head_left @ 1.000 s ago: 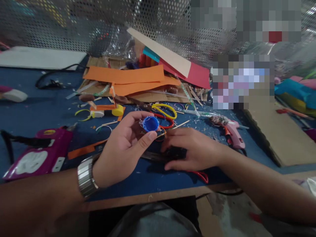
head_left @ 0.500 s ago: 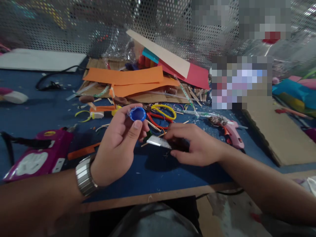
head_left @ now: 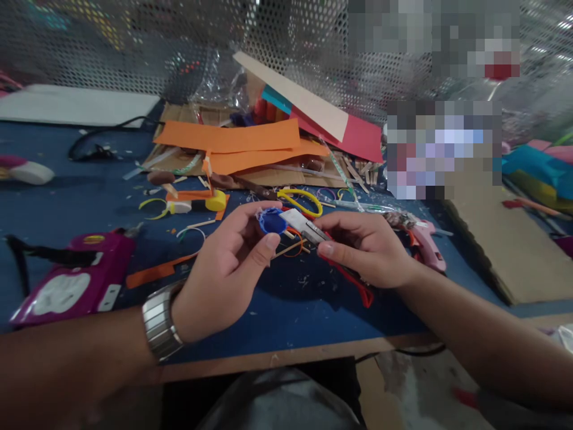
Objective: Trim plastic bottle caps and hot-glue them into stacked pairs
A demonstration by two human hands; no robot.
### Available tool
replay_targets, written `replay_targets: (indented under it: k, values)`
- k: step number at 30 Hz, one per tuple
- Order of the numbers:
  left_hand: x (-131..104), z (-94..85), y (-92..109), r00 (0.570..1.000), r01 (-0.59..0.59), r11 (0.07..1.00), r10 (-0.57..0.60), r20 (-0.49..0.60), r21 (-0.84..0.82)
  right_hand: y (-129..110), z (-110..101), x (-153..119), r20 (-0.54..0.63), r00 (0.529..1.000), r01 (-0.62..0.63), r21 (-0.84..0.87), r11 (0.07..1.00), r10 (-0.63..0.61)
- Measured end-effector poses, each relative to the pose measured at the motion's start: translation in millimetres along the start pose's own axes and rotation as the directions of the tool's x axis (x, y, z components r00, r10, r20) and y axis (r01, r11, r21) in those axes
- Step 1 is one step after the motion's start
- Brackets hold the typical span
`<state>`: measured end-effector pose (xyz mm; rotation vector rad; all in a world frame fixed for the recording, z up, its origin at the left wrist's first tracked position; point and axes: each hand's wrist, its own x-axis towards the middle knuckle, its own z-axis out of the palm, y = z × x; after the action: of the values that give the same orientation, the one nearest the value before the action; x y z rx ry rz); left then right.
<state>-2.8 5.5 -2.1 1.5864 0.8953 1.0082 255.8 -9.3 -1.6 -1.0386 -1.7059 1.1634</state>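
Observation:
Between the thumb and fingers of my left hand [head_left: 226, 272] is a small blue bottle cap [head_left: 273, 223], its hollow side toward me and its rim ragged. My right hand [head_left: 367, 248] is closed round a utility knife [head_left: 308, 228] with a wide metal blade. A red part of the knife sticks out below that palm. The blade's end is at the right side of the cap's rim; whether it cuts in I cannot tell. Behind the hands lie scissors with a yellow handle loop [head_left: 307, 200], partly covered, and a thin stick [head_left: 289, 248].
A pink glue gun [head_left: 427, 245] lies right of my right hand, near a cardboard sheet [head_left: 532, 257]. At left is a purple device [head_left: 74, 278] with a black strap. Orange paper strips [head_left: 233, 136] lie at the back. A small yellow-and-orange craft piece [head_left: 192, 202] is behind my left hand.
The knife's blade has swung up and left to the cap's rim, and its red part has come into view. My left hand has shifted right with the cap.

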Motion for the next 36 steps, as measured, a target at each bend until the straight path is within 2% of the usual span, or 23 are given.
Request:
replay_targets:
  k: [5, 13, 16, 26, 32, 36]
  values:
    - [0, 0.2, 3, 1.0, 0.008, 1.0, -0.008, -0.003, 0.016, 1, -1, 0, -0.022, 1.0, -0.009, -0.113, 0.994, 0.006]
    - [0, -1.1, 1, 1.0, -0.002, 0.999, 0.002, -0.004, 0.046, -6, -3, 1, 0.007, 0.993, 0.111, -0.275, 0.955, -0.114]
    - [1, -1.4, 1, 1.0, 0.01, 1.0, -0.01, -0.017, 0.023, -8, -4, 2, 0.03, 0.988, 0.151, -0.295, 0.944, -0.149]
    - [4, 0.4, 1, 0.999, 0.029, 0.999, -0.03, -0.027, -0.017, -9, -4, 1, 0.037, 0.991, 0.133, -0.317, 0.939, -0.128]
    - [3, -0.4, 0, 0.998, 0.023, 0.998, -0.025, 0.049, 0.05, -6, -4, 2, 0.065, 0.99, 0.141, -0.307, 0.941, -0.127]
    - [2, 0.8, 2, 0.998, 0.033, 0.999, -0.034, 0.061, 0.022, -5, -3, 2, 0.079, 0.992, 0.12, -0.291, 0.949, -0.101]
